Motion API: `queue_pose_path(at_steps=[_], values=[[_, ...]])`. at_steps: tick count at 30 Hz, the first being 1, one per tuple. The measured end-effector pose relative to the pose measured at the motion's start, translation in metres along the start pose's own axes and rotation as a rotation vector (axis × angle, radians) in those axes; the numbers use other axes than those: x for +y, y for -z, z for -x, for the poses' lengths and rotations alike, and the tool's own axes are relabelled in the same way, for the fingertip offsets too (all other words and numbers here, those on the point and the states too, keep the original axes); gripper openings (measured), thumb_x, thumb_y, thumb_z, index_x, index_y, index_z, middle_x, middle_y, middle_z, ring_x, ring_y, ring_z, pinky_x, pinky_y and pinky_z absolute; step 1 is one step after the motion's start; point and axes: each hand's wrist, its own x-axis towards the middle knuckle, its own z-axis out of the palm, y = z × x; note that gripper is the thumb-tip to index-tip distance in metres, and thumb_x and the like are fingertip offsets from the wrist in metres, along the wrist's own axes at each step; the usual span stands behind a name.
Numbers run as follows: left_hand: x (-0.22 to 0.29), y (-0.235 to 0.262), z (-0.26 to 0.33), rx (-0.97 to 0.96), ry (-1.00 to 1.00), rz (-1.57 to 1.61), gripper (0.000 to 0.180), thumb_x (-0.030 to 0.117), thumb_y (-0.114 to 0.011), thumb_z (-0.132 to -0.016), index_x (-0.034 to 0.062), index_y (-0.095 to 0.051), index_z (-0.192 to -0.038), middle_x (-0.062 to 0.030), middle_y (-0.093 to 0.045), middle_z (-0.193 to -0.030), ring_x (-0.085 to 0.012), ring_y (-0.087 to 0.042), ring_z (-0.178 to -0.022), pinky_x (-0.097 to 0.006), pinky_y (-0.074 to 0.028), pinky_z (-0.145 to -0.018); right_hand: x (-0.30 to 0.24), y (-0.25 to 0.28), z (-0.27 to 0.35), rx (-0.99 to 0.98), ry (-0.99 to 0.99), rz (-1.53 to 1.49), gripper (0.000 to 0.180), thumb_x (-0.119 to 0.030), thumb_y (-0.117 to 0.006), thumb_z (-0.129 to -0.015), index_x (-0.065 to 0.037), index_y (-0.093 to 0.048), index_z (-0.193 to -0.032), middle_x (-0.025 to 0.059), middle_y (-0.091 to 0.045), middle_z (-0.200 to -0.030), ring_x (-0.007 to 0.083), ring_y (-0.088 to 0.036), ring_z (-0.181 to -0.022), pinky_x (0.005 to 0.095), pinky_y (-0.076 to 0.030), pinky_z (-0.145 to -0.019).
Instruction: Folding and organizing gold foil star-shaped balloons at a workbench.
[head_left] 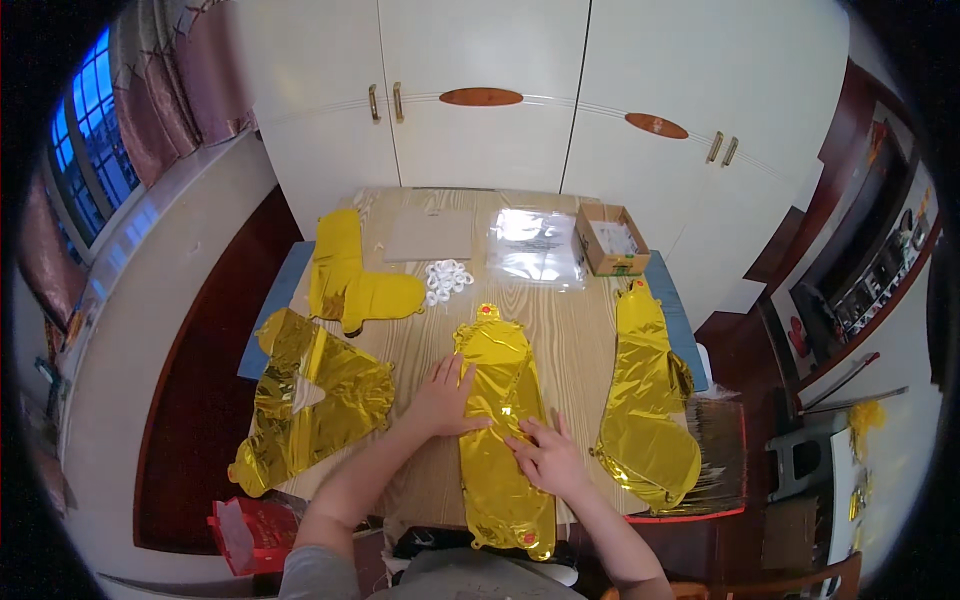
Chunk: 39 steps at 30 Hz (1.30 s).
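A long gold foil balloon (500, 420) lies flat at the middle of the wooden counter (570, 330), its long axis running from the near edge toward the cupboards. The left hand (442, 400) and right hand (548, 458) press on it, fingers spread flat.

White wardrobe (480, 100) — blue-lit window (95, 130)

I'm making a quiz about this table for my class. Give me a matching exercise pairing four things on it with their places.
Things:
1. cardboard box
2. white rings
3. middle gold foil balloon
4. clear plastic bag

Places:
A. under both hands
B. far right corner of the table
C. just left of the box
D. beside the small yellow balloon

Pairs: 1-B, 2-D, 3-A, 4-C
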Motion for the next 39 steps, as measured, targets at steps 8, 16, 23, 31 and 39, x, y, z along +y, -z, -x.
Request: queue_pose_path(at_steps=[8, 16, 23, 31, 39], values=[[-0.016, -0.002, -0.014, -0.02, 0.059, -0.001, 0.111, 0.076, -0.05, -0.078, -0.0073, -0.024, -0.146, -0.0272, -0.022, -0.153, -0.0371, -0.018, -0.144, -0.052, -0.014, -0.116, 0.002, -0.004, 0.001, -0.02, -0.002, 0.007, 0.033, -0.022, -0.061, -0.086, -0.021, -0.068, -0.119, 0.0123, -0.059, -0.122, 0.0275, -0.055, -0.12, 0.0583, -0.022, -0.112], [-0.017, -0.003, -0.012, 0.023, 0.046, 0.028, 0.109, 0.075, -0.051, -0.079, -0.0076, -0.024, -0.145, -0.0271, -0.023, -0.152, -0.0384, -0.021, -0.143, -0.056, -0.016, -0.115, -0.024, 0.021, -0.022, -0.039, 0.114, 0.061, 0.038, -0.024, -0.062, -0.087, -0.014, -0.062, -0.123, 0.0105, -0.055, -0.13, 0.0262, -0.047, -0.129, 0.0544, -0.026, -0.112], [-0.022, -0.015, -0.015, 0.081, 0.039, 0.024, 0.114, 0.079, -0.049, -0.075, -0.007, -0.028, -0.145, -0.0264, -0.021, -0.154, -0.0352, -0.017, -0.145, -0.055, -0.012, -0.115, -0.033, -0.022, -0.053, -0.271, 0.442, -0.033, 0.043, -0.028, -0.057, -0.091, -0.009, -0.056, -0.129, 0.008, -0.048, -0.141, 0.0255, -0.042, -0.133, 0.0418, -0.029, -0.113], [-0.023, -0.013, -0.013, 0.102, 0.03, 0.003, 0.109, 0.077, -0.046, -0.079, -0.0084, -0.028, -0.144, -0.0259, -0.023, -0.153, -0.0347, -0.018, -0.145, -0.054, -0.013, -0.116, -0.034, -0.023, -0.028, -0.371, 0.515, -0.028, 0.043, -0.032, -0.052, -0.094, -0.021, -0.054, -0.135, 0.0021, -0.044, -0.146, 0.0256, -0.037, -0.138, 0.0468, -0.024, -0.115], [-0.033, -0.024, -0.024, 0.203, 0.078, 0.003, 0.099, 0.071, -0.045, -0.085, -0.0069, -0.031, -0.144, -0.0223, -0.029, -0.152, -0.0317, -0.022, -0.145, -0.054, -0.016, -0.115, -0.038, -0.018, -0.022, -0.404, 0.533, -0.004, 0.044, -0.038, -0.047, -0.095, -0.025, -0.053, -0.136, 0.0014, -0.042, -0.149, 0.0266, -0.028, -0.143, 0.0536, -0.016, -0.115]])
